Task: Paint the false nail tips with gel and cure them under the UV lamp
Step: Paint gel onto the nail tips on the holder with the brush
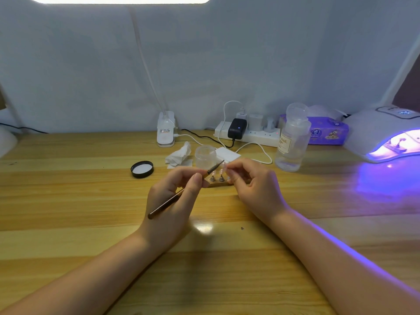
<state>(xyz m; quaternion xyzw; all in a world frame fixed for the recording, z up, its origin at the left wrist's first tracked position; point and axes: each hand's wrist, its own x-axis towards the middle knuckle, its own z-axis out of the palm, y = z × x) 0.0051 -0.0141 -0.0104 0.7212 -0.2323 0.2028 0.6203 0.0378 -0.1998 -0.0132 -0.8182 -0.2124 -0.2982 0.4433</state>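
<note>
Desk: wooden top; its far edge meets a pale wall, its near edge lies out of view under the forearms.
Open room: bare wood across the left half of the desk and between the forearms toward the near edge; a purple glow lies on the wood near the right edge.
Far edge: a clamp lamp base, a power strip with plugs, a purple tissue pack.
Right edge: the UV lamp, lit violet inside, mouth facing the desk middle.
Desk middle: black lid, crumpled tissue, open clear jar, clear pump bottle.
Left hand: fingers curled around a thin brush, its tip pointing up and right toward the nail tips.
Right hand: fingertips pinched on a nail tip, raised just before the jar.
Nail stands: two small metal cones on the desk between the hands, just below the brush tip.
</note>
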